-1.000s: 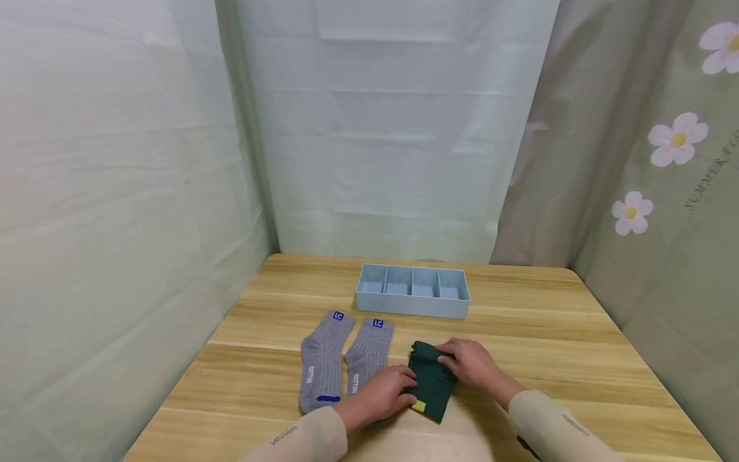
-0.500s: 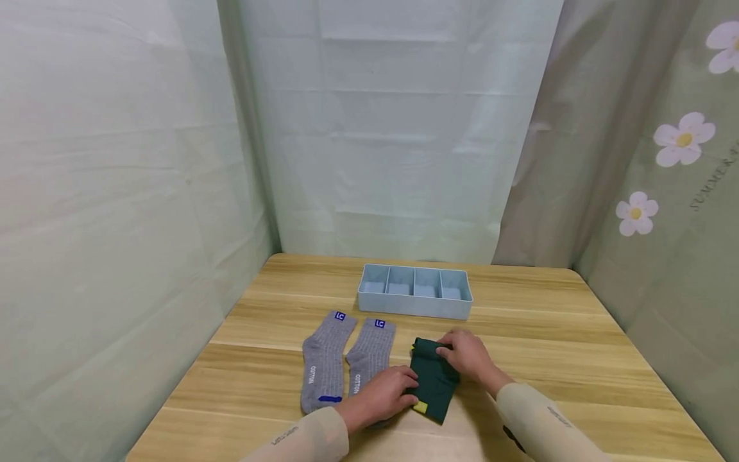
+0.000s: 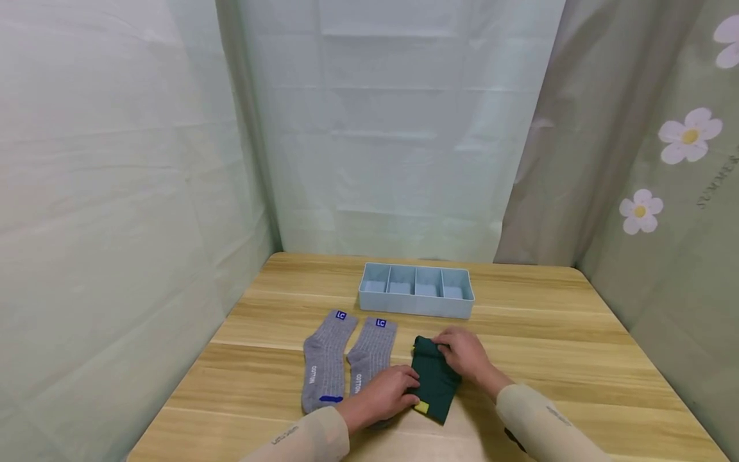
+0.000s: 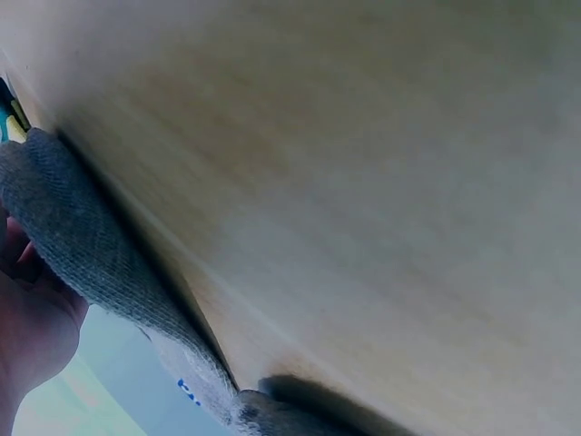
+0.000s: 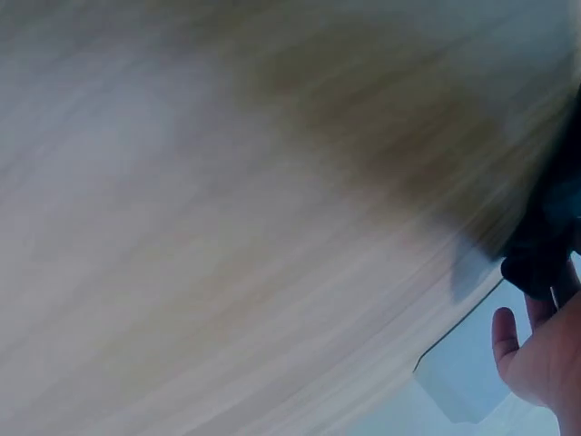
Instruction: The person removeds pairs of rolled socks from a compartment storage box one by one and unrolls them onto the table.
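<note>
A dark green sock [image 3: 434, 378] with a yellow patch and some yellow at its top left edge lies flat on the table. At its upper right edge, my right hand [image 3: 466, 354] pinches the fabric between thumb and fingers. My left hand [image 3: 383, 394] rests its fingertips on the sock's left edge, the thumb near the yellow patch. Beneath that hand lies part of a grey sock [image 3: 372, 353]; its lower end is mostly hidden. Another grey sock [image 3: 324, 362], lettered "COTTON", lies farther left. The right wrist view shows the green sock [image 5: 549, 227] dark, at the right edge.
A light blue box [image 3: 416, 305] divided into several compartments stands behind the socks, with nothing seen inside. The wooden table [image 3: 554, 333] is bordered by hanging cloths at the back [image 3: 398, 147] and sides, the right one printed with flowers.
My right hand has shifted slightly up and left along the green sock's top edge, and that edge lies flatter. My left hand stays in place. The grey socks and the box have not moved.
</note>
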{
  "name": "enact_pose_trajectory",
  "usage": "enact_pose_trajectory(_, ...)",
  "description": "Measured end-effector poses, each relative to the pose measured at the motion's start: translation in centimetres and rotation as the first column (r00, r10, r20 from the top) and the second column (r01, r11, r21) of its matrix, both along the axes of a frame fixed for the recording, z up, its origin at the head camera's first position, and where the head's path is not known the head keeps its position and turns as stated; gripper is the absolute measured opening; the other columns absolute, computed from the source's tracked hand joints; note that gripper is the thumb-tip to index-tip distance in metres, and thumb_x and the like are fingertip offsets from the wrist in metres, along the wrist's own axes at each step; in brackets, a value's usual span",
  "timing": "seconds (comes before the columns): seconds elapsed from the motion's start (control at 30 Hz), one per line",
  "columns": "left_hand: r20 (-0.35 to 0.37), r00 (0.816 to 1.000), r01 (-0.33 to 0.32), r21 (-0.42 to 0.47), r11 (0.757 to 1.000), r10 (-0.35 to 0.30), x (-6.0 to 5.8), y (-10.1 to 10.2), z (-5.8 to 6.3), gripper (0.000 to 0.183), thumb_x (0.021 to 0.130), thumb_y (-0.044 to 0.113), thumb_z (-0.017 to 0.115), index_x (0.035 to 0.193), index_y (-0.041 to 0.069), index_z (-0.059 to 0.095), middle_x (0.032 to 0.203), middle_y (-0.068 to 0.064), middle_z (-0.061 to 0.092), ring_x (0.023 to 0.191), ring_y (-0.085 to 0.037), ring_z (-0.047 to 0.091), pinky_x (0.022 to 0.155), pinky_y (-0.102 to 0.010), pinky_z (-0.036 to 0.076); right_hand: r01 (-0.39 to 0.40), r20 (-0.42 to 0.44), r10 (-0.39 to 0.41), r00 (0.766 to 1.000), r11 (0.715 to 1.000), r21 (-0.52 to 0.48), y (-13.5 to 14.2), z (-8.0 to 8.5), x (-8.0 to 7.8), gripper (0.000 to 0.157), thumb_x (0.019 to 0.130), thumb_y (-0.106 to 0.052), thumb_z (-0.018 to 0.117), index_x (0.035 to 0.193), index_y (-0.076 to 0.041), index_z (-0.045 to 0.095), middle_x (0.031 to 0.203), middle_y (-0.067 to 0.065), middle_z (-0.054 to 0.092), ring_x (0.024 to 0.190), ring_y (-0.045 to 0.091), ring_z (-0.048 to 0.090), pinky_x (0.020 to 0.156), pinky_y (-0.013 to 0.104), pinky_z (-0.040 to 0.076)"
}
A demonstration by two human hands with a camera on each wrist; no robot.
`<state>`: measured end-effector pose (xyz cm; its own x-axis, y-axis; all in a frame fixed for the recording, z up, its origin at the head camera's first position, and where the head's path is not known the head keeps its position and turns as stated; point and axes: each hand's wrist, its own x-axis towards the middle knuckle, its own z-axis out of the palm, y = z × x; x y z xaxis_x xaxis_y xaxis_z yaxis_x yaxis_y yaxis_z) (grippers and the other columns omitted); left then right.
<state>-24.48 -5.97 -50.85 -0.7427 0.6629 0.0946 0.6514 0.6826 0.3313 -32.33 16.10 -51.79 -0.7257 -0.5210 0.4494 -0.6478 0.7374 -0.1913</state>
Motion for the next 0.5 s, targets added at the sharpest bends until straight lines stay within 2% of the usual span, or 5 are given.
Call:
enact_pose_trajectory(0.1,0.003,1.000,0.007,-0.004,1.000,-0.007,0.0,0.0,0.1,0.026,0.093,0.025,0.071,0.110,0.006,0.075,0.118,-0.001,0.066,0.108,-0.010,0.061,0.092,-0.023,0.048,-0.046,-0.016,0.047,0.999,0.997,0.060,0.5,-0.1,0.2,0.020,0.089,-0.007,0.070,0.107,-0.007,0.078,0.100,0.007,0.070,0.094,0.026,0.066,0.079,0.048,0.053)
enact_pose_trajectory(0.23,0.014,1.000,0.010,-0.004,1.000,-0.010,0.0,0.0,0.2,0.026,0.094,0.025,0.071,0.111,0.006,0.075,0.118,-0.001,0.065,0.108,-0.010,0.061,0.092,-0.023,0.049,-0.104,0.068,0.098,0.993,0.990,0.091,1.2,0.1,0.2,0.028,0.094,-0.014,0.067,0.120,-0.006,0.072,0.111,0.011,0.067,0.104,0.030,0.063,0.085,0.052,0.051)
enact_pose_trajectory(0.37,0.018,1.000,0.006,-0.003,1.000,-0.006,0.0,0.0,0.2,0.026,0.094,0.025,0.070,0.111,0.006,0.075,0.118,0.000,0.065,0.108,-0.010,0.061,0.093,-0.023,0.048,-0.156,0.197,0.144,0.970,0.986,0.051,1.7,0.4,-0.3,0.032,0.095,-0.014,0.066,0.125,-0.003,0.068,0.118,0.015,0.065,0.109,0.035,0.061,0.091,0.054,0.049)
enact_pose_trajectory(0.5,0.008,1.000,0.006,0.001,1.000,-0.006,-0.1,0.0,0.1,0.025,0.094,0.025,0.070,0.111,0.006,0.075,0.118,0.000,0.066,0.108,-0.010,0.061,0.093,-0.024,0.048,-0.143,0.302,0.145,0.942,0.989,-0.031,1.8,0.6,-1.0,0.029,0.095,-0.012,0.065,0.123,-0.002,0.070,0.117,0.016,0.067,0.110,0.038,0.061,0.093,0.054,0.048)
